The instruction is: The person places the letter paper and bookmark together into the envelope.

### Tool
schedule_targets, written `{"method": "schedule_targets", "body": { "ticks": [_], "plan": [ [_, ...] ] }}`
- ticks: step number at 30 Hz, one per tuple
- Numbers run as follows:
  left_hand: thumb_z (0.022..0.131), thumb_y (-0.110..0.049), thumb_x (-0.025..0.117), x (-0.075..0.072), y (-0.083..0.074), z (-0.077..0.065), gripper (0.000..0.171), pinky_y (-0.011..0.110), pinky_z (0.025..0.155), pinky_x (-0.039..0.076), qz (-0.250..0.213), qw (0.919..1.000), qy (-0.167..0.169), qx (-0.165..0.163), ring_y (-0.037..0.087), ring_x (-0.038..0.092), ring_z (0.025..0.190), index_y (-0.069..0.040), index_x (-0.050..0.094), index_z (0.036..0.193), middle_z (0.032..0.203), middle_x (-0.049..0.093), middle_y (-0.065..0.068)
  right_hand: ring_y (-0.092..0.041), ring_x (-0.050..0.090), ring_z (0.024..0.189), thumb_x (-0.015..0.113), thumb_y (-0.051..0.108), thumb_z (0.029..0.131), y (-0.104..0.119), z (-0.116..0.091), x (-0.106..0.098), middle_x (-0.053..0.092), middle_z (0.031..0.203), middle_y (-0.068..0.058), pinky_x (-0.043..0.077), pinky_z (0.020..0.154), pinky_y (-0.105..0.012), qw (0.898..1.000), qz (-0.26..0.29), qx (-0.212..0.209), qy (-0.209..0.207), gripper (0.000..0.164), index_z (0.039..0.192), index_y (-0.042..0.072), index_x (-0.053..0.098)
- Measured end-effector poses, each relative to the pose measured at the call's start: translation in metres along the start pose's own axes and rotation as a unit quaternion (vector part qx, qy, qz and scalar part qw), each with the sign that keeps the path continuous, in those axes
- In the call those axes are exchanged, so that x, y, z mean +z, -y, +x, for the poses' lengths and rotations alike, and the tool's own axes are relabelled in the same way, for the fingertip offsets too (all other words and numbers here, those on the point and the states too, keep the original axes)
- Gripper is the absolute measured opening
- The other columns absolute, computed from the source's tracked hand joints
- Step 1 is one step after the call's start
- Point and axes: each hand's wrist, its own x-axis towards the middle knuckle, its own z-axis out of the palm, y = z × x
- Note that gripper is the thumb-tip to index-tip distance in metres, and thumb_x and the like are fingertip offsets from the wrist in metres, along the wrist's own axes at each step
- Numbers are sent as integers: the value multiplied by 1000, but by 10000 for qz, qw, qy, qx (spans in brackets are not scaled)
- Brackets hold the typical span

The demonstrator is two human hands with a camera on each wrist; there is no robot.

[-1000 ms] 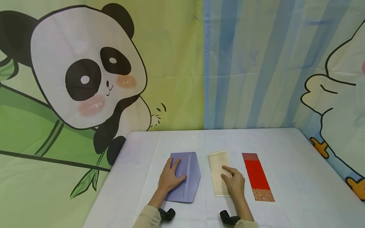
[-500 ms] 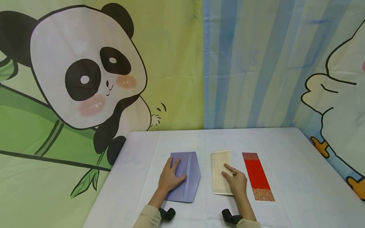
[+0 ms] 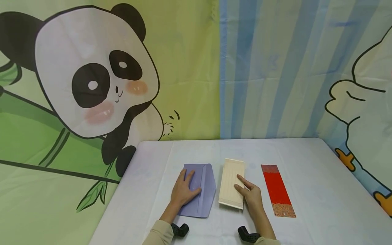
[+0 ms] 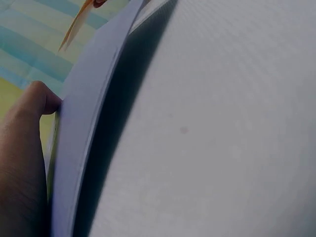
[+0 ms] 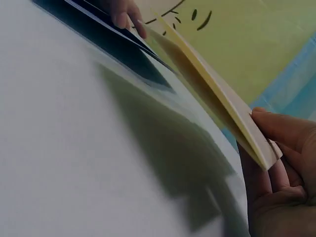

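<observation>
My left hand [image 3: 182,192] lies with spread fingers on a purple envelope [image 3: 209,190], whose flap side is at the right. In the left wrist view a dark shadow runs below the edge of the envelope [image 4: 89,118]. My right hand [image 3: 250,194] pinches a folded cream sheet of lined letter paper [image 3: 230,183] by its right edge, thumb on one face. The right wrist view shows the paper [image 5: 212,94] tilted above the table, its folded layers slightly apart and its shadow beneath. The fingers of the right hand [image 5: 284,163] curl behind it.
A red strip [image 3: 277,187] with a gold-patterned lower end lies to the right of my right hand on the white table [image 3: 324,190]. Behind the table hang printed curtains [image 3: 190,68]. A black wrist mount [image 3: 180,230] sits by each sleeve.
The folded letter paper first turns upright, then shifts left toward the envelope, lifted and tilted in my right hand. My left hand and the envelope stay in place.
</observation>
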Motion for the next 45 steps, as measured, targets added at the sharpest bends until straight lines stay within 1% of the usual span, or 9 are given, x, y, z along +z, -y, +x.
{"method": "schedule_targets", "body": {
  "ticks": [7, 10, 12, 16, 21, 28, 36, 41, 45],
  "plan": [
    [66, -59, 61, 2, -2, 2, 80, 46, 96, 37, 40, 10000, -26, 38, 35, 32, 128, -20, 44, 134, 139, 33, 20, -21, 36, 127, 76, 30, 69, 6, -15, 33, 55, 124, -2, 29, 103, -43, 9977, -412, -454, 276, 47, 113, 19, 64],
    [66, -60, 60, 2, -3, 2, 80, 46, 97, 36, 52, 10000, -5, 46, 35, 32, 128, -20, 44, 134, 139, 33, 20, -22, 44, 121, 76, 30, 69, 5, -19, 44, 56, 123, -4, 36, 98, -40, 9972, -458, -467, 361, 45, 112, 21, 64],
    [66, -60, 60, 3, -4, 3, 80, 45, 97, 36, 63, 10000, 5, 44, 34, 31, 129, -21, 44, 133, 140, 33, 19, -21, 53, 112, 76, 28, 69, 4, -21, 49, 57, 121, -7, 45, 89, -35, 9971, -497, -456, 365, 44, 112, 22, 65],
    [66, -59, 60, 2, -5, 3, 79, 46, 97, 36, 91, 9999, -31, 48, 35, 32, 128, -21, 45, 133, 139, 34, 19, -16, 61, 95, 76, 25, 70, 0, -21, 54, 62, 112, -10, 50, 71, -22, 9952, -761, -590, 198, 41, 109, 22, 66],
    [66, -59, 60, 2, -5, 3, 79, 46, 96, 36, 89, 10000, -28, 21, 35, 32, 128, -21, 44, 133, 139, 33, 19, -21, 65, 88, 75, 18, 71, -8, -20, 57, 64, 103, -15, 52, 64, -21, 9920, -828, -912, 262, 41, 111, 15, 65],
    [66, -60, 60, 2, -4, 3, 80, 46, 97, 36, 93, 9999, 62, -16, 35, 30, 129, -21, 43, 134, 140, 32, 19, -21, 61, 98, 74, 19, 72, -14, -19, 60, 63, 109, -9, 50, 75, -23, 9764, -1400, -1611, 331, 42, 112, 14, 64],
    [67, -60, 59, 1, -2, 3, 79, 47, 97, 35, 114, 9999, 79, -41, 35, 30, 129, -22, 43, 134, 141, 32, 19, -14, 63, 88, 75, 19, 70, -14, -21, 65, 66, 104, -8, 50, 69, -20, 9589, -1921, -2036, 458, 42, 110, 15, 66],
    [68, -61, 58, 1, -1, 2, 79, 47, 97, 35, 141, 9998, 113, -72, 35, 31, 129, -23, 42, 135, 141, 32, 18, -16, 61, 88, 76, 21, 69, -14, -24, 68, 65, 104, -9, 50, 70, -24, 9387, -2464, -2371, 434, 44, 111, 15, 65],
    [68, -62, 57, 2, 0, 0, 78, 47, 97, 35, 158, 9996, 193, -118, 35, 30, 129, -25, 41, 135, 142, 30, 18, -23, 60, 95, 75, 20, 70, -14, -24, 71, 64, 108, -12, 49, 78, -33, 9304, -2703, -2434, 457, 45, 113, 13, 64]
  ]
}}
